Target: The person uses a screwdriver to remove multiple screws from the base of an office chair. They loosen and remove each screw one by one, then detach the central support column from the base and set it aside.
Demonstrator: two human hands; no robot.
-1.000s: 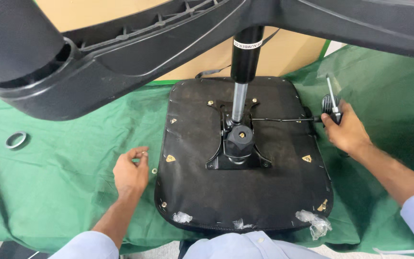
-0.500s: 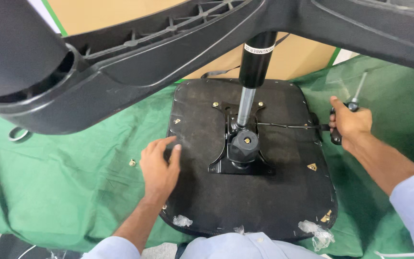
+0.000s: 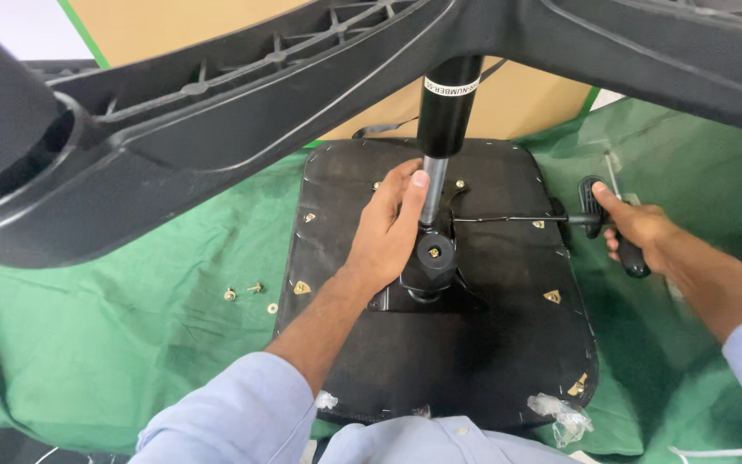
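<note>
Step in hand: the upturned black rectangular chair seat pan (image 3: 440, 344) lies bottom-up on the green cloth-covered surface (image 3: 130, 361); judging by the layout, its underside fittings are being fastened.
Left hand: the left hand (image 3: 388, 232) rests curled on the black metal mechanism plate (image 3: 429, 275), thumb against the silver-and-black gas-lift column (image 3: 440, 146); it steadies, gripping nothing fully.
Right hand: the right hand (image 3: 633, 228) is closed around the black handle of a T-shaped driver (image 3: 611, 225) at the seat's right edge.
Loose parts: small brass-coloured screws (image 3: 246, 294) lie on the cloth just left of the seat.
Next move calls for: probably a firm hold on the column while the driver is turned squarely.
Edges: brass corner fittings (image 3: 553, 297) and torn clear plastic (image 3: 560, 411) mark the seat's rim.
Open room: the black plastic star-shaped chair base (image 3: 216, 112) looms overhead, crowding upward motion; cloth to the left and right offers space.
</note>
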